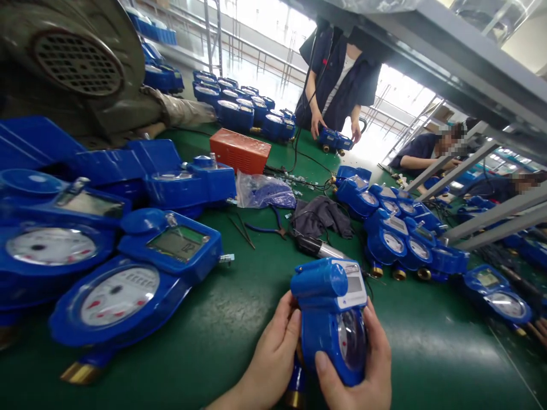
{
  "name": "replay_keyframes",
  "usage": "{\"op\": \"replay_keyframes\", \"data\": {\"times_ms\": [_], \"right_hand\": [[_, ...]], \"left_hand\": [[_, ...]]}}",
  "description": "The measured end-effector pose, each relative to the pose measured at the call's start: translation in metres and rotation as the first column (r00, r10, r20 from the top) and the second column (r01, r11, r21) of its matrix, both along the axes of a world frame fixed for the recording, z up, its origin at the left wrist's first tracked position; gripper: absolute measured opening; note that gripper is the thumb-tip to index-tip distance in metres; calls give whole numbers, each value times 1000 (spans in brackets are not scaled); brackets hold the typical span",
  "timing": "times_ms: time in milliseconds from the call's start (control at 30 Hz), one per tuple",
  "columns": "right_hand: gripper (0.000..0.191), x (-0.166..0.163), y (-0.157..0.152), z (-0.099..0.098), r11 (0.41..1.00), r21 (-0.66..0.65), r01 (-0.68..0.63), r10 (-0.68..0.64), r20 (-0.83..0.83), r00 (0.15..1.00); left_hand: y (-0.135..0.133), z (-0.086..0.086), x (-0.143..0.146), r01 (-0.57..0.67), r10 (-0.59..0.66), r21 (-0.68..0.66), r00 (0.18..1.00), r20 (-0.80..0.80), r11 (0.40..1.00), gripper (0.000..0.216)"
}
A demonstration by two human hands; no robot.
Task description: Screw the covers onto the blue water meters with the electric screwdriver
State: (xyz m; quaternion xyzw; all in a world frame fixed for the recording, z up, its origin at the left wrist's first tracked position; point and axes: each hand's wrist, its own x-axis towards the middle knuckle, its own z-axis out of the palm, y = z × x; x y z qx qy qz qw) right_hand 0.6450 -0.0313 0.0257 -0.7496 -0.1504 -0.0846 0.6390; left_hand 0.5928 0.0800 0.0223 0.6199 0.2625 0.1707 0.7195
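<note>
A blue water meter (322, 336) with a white-framed display and a round dial is held up over the green table, tilted so its dial faces right. My left hand (273, 347) grips its left side, fingers partly hidden behind the body. My right hand (371, 364) wraps its right and lower side, thumb across the front. A brass pipe end (296, 397) shows below the meter. Beyond it lie an electric screwdriver (320, 247), a dark cloth (325, 216), blue-handled pliers (269, 228) and tweezers (243, 230).
Several blue meters (137, 273) lie at the left, more (393, 228) at the right. An orange box (240, 151) and a plastic bag (265, 191) sit mid-table. A large blower (77, 62) stands back left. A co-worker's hands (317, 122) hold a meter across the table.
</note>
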Motion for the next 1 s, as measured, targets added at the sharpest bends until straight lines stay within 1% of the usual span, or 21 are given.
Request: {"op": "replay_keyframes", "data": {"times_ms": [133,233,300,333,433,467,533,600,700,767,833,1000], "right_hand": [[79,3,-4,-1,991,118,-62,80,-157,984],[78,4,-5,0,987,146,-59,91,-222,971],[76,3,-5,0,991,128,-36,59,-177,982],[75,2,-4,-1,992,119,-28,44,-132,990],[73,-1,-1,-4,996,84,-4,0,46,999],[73,-2,-1,-5,997,72,-1,-6,98,995],[73,-2,0,-7,999,42,3,-11,182,983],[72,-2,0,-7,1000,5,9,-10,247,969],[72,-1,0,-5,998,-55,31,-10,335,942],[70,-2,1,-3,996,-84,27,4,352,936],[67,-3,2,-1,996,-89,15,16,331,943],[69,-8,4,1,999,-45,-10,19,193,981]], "left_hand": [[1,1,-2,22,-22,-4,1000,-4,1000,43],[1,1,-3,44,-43,-36,999,24,998,40],[3,4,-3,47,-44,-68,998,45,997,40],[6,6,-2,26,-23,-74,999,46,997,39],[21,20,4,-94,95,-39,995,22,995,39],[28,26,8,-109,109,-33,994,17,994,39],[42,38,15,-72,74,-66,997,23,995,40],[52,45,22,-32,34,-112,999,18,993,35],[60,47,27,-28,26,-162,1000,-13,986,29],[60,45,26,-48,43,-192,999,-28,980,29],[59,45,25,-82,77,-203,996,-33,976,31],[59,50,23,-126,122,-177,992,-34,976,37]]}}
